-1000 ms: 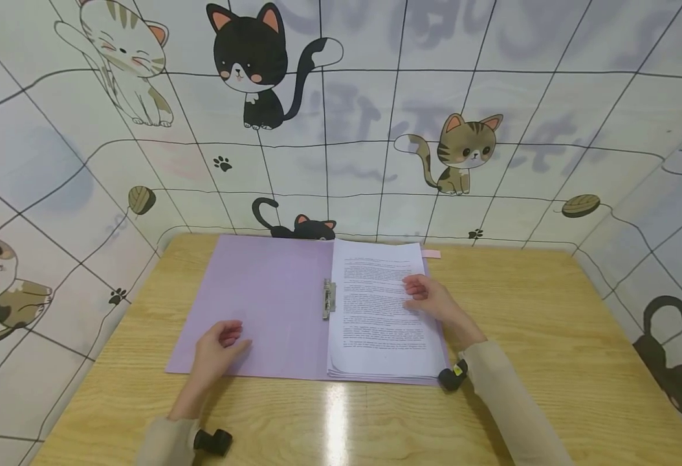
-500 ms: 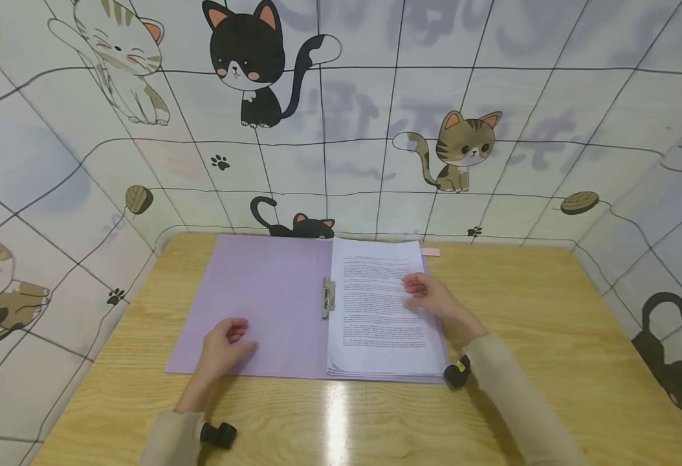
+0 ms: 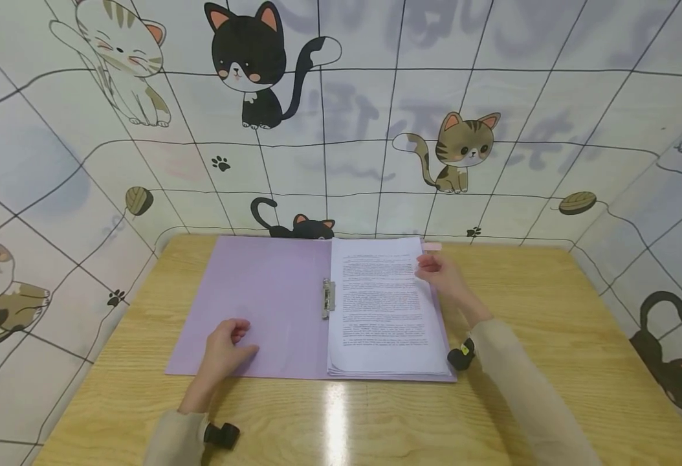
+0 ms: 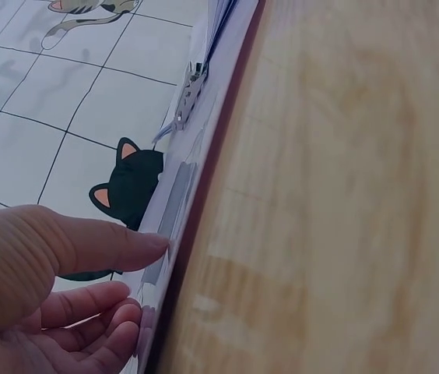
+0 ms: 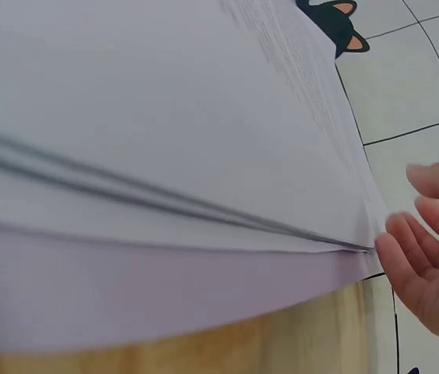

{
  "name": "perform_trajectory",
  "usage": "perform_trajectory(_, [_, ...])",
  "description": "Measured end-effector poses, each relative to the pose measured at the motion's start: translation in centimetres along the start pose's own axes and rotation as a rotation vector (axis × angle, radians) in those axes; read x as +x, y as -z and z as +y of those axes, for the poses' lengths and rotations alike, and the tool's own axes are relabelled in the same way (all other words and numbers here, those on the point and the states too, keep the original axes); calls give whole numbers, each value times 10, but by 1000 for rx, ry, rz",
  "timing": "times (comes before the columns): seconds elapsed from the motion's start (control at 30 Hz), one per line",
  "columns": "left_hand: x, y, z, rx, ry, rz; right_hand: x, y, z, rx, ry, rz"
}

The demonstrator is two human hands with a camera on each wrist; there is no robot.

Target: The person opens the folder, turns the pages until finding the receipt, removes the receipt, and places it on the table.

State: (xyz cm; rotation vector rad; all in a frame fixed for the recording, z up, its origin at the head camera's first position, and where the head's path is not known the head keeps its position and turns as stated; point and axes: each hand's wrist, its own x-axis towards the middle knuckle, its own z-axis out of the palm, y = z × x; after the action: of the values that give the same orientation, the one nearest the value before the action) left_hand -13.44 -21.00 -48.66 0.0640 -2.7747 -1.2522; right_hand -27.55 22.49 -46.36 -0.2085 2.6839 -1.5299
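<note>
Lilac folder (image 3: 265, 291) lies spread flat on the wood-grain desk (image 3: 521, 304), back edge close to the wall (image 3: 364, 162). Paper stack (image 3: 378, 353) is on its right half, printed top sheet up; text too small to read from here. Metal clip (image 3: 329, 299) sits at the stack's left edge, by the fold. Pink tab (image 3: 431, 246) sticks out past the top right corner.

Right hand (image 3: 447, 278): at the stack's right edge, upper part, just below the tab. Grip is partly spread, fingers bent, clear gap to the thumb in the right wrist view; nothing pinched. A fingertip is right at the sheet edges, can't confirm contact.

Left hand (image 3: 222, 346): over the left cover's lower left area. Grip is loose, thumb apart from softly curled fingers, has hold of nothing. Can't tell how firmly, if at all, it bears on the cover.

Beige sleeves (image 3: 527, 388) on both arms, small black camera (image 3: 222, 436) at each wrist. Cartoon cats all over the wall.
</note>
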Motion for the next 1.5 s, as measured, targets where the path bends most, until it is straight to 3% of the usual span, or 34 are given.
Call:
perform_trajectory(0.1, [-1, 0, 1, 0, -11, 7, 8, 3, -1, -45, -44, 68])
perform_trajectory(0.2, [-1, 0, 2, -7, -24, 11, 15, 5, -3, -84, -85, 78])
perform_trajectory(0.4, [-1, 0, 1, -10, -25, 15, 28, 6, -5, -148, -134, 29])
perform_trajectory(0.63, [-1, 0, 2, -12, -26, 9, 44, 3, -7, -144, -201, -25])
perform_trajectory(0.8, [0, 1, 2, -12, -26, 11, 53, 1, -8, -212, -176, 23])
perform_trajectory(1.03, [0, 1, 1, -22, -20, 15, 60, 1, -13, -201, -198, -3])
perform_trajectory(1.5, [-1, 2, 3, -20, -6, 12, 60, -1, -26, -303, -134, 23])
